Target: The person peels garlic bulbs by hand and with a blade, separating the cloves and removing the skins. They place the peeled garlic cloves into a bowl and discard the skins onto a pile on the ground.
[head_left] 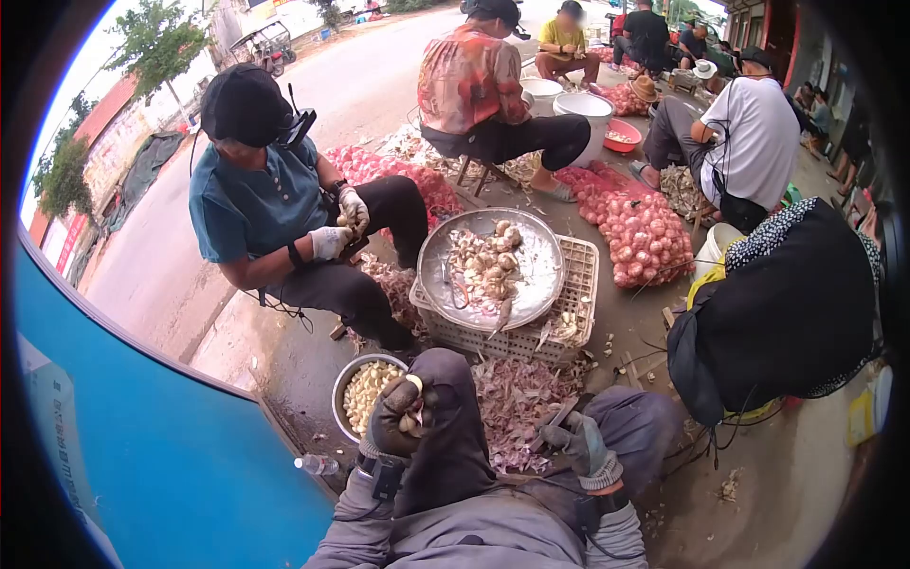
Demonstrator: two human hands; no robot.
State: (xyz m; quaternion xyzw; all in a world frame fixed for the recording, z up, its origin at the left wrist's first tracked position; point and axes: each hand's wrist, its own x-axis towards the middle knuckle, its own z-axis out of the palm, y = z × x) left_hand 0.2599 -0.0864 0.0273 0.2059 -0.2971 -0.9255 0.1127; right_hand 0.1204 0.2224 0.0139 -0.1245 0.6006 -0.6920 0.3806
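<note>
My left hand (402,417), in a dark, dirty glove, is closed around garlic (414,383) above my left knee; a pale clove shows at the top and reddish skin lower down. Just beside it, a metal bowl (343,402) holds many peeled cloves. Over my right thigh, my right hand (580,444), gloved too, is closed on a small tool (559,414), whose shape is hard to make out. A heap of reddish garlic skins (521,403) lies between my legs. Ahead, a round metal tray (538,296) bears garlic bulbs (498,261).
The tray rests on a plastic crate (580,275). At the left sits a person in a blue shirt (256,199); more people sit farther off. Red net sacks of garlic (649,242), a black cloth bundle (787,313), a blue panel (161,446) and a plastic bottle (318,465) surround my place.
</note>
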